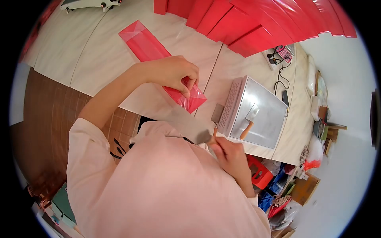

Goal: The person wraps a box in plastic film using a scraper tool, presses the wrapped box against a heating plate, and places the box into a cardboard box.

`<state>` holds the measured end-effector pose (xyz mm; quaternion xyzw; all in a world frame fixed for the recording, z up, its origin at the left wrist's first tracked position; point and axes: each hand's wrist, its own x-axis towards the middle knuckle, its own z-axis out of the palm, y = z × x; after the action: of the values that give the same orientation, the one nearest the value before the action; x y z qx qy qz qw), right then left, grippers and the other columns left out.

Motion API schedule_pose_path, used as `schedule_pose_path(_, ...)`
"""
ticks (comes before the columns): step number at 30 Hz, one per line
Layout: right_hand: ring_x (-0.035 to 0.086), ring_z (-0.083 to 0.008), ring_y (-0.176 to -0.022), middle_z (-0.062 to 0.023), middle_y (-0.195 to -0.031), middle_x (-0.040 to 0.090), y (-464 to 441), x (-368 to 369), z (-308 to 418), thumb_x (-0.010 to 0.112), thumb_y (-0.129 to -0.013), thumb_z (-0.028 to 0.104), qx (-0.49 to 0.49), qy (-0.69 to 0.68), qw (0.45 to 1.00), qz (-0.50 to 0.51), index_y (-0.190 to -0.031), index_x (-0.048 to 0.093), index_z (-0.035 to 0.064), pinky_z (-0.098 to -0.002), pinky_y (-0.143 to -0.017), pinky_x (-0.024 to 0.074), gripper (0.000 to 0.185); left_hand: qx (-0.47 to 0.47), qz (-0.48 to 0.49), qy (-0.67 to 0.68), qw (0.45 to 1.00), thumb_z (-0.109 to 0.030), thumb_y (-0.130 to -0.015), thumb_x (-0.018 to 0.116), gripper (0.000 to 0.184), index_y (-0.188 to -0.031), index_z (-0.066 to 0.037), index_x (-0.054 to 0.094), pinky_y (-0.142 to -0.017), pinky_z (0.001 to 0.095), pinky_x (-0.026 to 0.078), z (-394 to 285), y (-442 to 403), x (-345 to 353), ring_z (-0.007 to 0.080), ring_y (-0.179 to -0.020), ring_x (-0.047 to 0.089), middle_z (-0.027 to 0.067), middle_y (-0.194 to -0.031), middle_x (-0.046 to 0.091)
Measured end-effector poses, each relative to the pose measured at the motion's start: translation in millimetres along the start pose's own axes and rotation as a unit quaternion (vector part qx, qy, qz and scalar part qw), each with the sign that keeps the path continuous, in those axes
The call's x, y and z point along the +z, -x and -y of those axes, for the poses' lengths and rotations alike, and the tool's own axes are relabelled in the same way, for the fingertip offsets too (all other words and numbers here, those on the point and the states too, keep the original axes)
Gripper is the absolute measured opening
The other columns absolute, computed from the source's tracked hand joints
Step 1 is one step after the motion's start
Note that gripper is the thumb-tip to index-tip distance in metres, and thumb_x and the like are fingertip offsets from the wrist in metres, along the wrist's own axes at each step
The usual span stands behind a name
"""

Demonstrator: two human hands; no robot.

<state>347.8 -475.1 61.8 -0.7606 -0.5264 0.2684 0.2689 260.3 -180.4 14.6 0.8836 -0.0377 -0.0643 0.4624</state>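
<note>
A long red box (149, 45) in clear plastic film lies slantwise across the table. My left hand (180, 75) is over its near end, fingers pinched on the loose clear film (194, 95) there. My right hand (230, 156) is closed at the table's front edge, close to my body. It grips a scraper (203, 137) whose grey metal blade points left; its handle is mostly hidden in my fingers. Right of the box stands a hot plate (262, 107) with a shiny metal top. On that top rests a wooden-handled scraper (251, 119).
Another scraper (217, 113) lies against the hot plate's left side. Many red boxes (254, 23) stand in rows at the back. A power strip (274, 57) and black cable (279, 79) lie behind the hot plate. Below the table, right, are a red container (260, 172) and clutter.
</note>
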Motion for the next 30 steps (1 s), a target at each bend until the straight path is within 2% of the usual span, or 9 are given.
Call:
schedule_pose_path(4,0.057,-0.0327,-0.053,-0.0137,-0.061,0.057,-32.5,24.3,2.5,0.062,-0.088,0.017,-0.102,0.060,0.993,0.021,-0.089,0.059,0.0022,-0.0383,-0.046,0.0424,0.015,0.003,0.006,0.035,0.999,-0.017,-0.068,0.077,0.022,-0.067,-0.006,0.058,-0.082,0.0351,0.042,2.1,-1.0,-0.5,0.0211,-0.080,0.057,0.0056,-0.092,0.065)
schedule_pose_path(10,0.054,-0.0328,-0.049,-0.0127,-0.059,0.056,-35.5,25.3,6.4,0.059,-0.090,0.018,-0.045,0.120,0.992,0.019,-0.087,0.057,0.0036,-0.0391,-0.044,0.0404,0.015,0.015,-0.068,-0.045,0.997,-0.017,-0.074,0.073,0.021,-0.073,-0.004,0.058,-0.065,0.0331,0.047,11.8,8.9,-8.1,0.0215,-0.077,0.058,0.0054,-0.087,0.065)
schedule_pose_path(12,0.052,-0.0292,-0.044,-0.0095,-0.055,0.054,-33.8,29.1,2.6,0.059,-0.091,0.021,-0.050,0.124,0.991,-0.015,-0.082,0.055,0.0049,-0.0371,-0.040,0.0384,0.018,-0.048,-0.201,-0.057,0.977,-0.018,-0.082,0.067,0.017,-0.078,-0.004,0.058,-0.067,0.0317,0.047,19.6,17.5,-18.0,0.0195,-0.079,0.059,0.0049,-0.085,0.064)
schedule_pose_path(14,0.050,-0.0256,-0.040,-0.0062,-0.050,0.051,-30.0,31.7,0.4,0.059,-0.091,0.024,-0.052,0.126,0.989,-0.051,-0.078,0.053,0.0063,-0.0351,-0.037,0.0364,0.023,-0.072,-0.248,-0.050,0.965,-0.019,-0.085,0.065,0.016,-0.081,-0.004,0.058,-0.068,0.0309,0.047,28.2,27.3,-27.8,0.0184,-0.081,0.058,0.0043,-0.085,0.063)
schedule_pose_path(20,0.051,-0.0273,-0.040,-0.0081,-0.050,0.051,-11.0,23.1,-0.4,0.060,-0.091,0.025,0.006,0.154,0.985,-0.074,-0.075,0.052,0.0064,-0.0358,-0.037,0.0376,0.025,-0.116,-0.436,-0.047,0.891,-0.019,-0.094,0.054,0.016,-0.093,-0.004,0.061,-0.077,0.0257,0.045,46.1,64.8,-41.8,0.0126,-0.087,0.058,0.0016,-0.091,0.063)
schedule_pose_path(22,0.054,-0.0349,-0.049,-0.0149,-0.058,0.055,-5.4,14.0,2.8,0.057,-0.092,0.019,0.068,0.135,0.988,-0.033,-0.080,0.055,0.0039,-0.0411,-0.044,0.0404,0.020,-0.123,-0.481,-0.003,0.868,-0.019,-0.096,0.051,0.018,-0.096,-0.003,0.061,-0.081,0.0243,0.044,56.6,76.0,-43.0,0.0110,-0.091,0.057,0.0011,-0.095,0.064)
schedule_pose_path(24,0.054,-0.0349,-0.050,-0.0151,-0.059,0.055,1.8,8.7,-0.1,0.056,-0.092,0.019,0.072,0.142,0.987,-0.029,-0.081,0.056,0.0039,-0.0404,-0.045,0.0410,0.019,-0.122,-0.581,0.045,0.803,-0.023,-0.097,0.049,0.024,-0.097,-0.004,0.063,-0.083,0.0260,0.044,63.5,86.0,-43.6,0.0126,-0.091,0.058,0.0021,-0.098,0.066)
schedule_pose_path(28,0.054,-0.0302,-0.046,-0.0104,-0.055,0.055,11.0,4.0,-13.9,0.060,-0.090,0.023,0.022,0.118,0.990,-0.070,-0.081,0.056,0.0045,-0.0370,-0.041,0.0409,0.021,-0.136,-0.629,0.023,0.765,-0.033,-0.101,0.039,0.039,-0.105,-0.003,0.062,-0.097,0.0289,0.038,90.7,109.3,-41.7,0.0151,-0.106,0.056,0.0055,-0.107,0.065)
schedule_pose_path(30,0.054,-0.0300,-0.046,-0.0103,-0.055,0.055,6.4,0.3,-7.4,0.060,-0.090,0.023,0.011,0.088,0.994,-0.068,-0.082,0.056,0.0042,-0.0366,-0.041,0.0408,0.021,-0.103,-0.648,0.178,0.734,-0.044,-0.101,0.029,0.054,-0.117,-0.001,0.058,-0.102,0.0336,0.034,112.0,116.2,-33.7,0.0188,-0.113,0.054,0.0090,-0.116,0.062)
